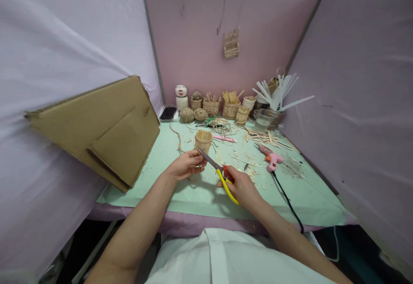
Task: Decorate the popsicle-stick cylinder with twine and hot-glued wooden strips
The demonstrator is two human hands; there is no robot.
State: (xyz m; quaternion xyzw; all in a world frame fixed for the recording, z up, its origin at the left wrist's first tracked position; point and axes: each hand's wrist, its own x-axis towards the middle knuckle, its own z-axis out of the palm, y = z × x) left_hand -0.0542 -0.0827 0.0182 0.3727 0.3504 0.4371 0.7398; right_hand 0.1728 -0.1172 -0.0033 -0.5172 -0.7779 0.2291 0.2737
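Observation:
My right hand [240,185] is closed around the handles of the scissors [211,161], which have one yellow and one red grip. Their blades reach up and left to the fingertips of my left hand [189,164]. The fingers of that hand are pinched together on what looks like a thin strand of twine [192,180], a curl of it showing below them. Just beyond the blade tips stands a small round basket [203,141] made of light wooden strips, partly hidden by my left fingers and the blades.
A pink glue gun [273,159] with a black cord lies on the right, near loose wooden sticks [267,137]. A pink pen [225,138], twine balls [186,115] and stick-filled baskets [231,111] are farther back. A cardboard panel [112,125] leans on the left.

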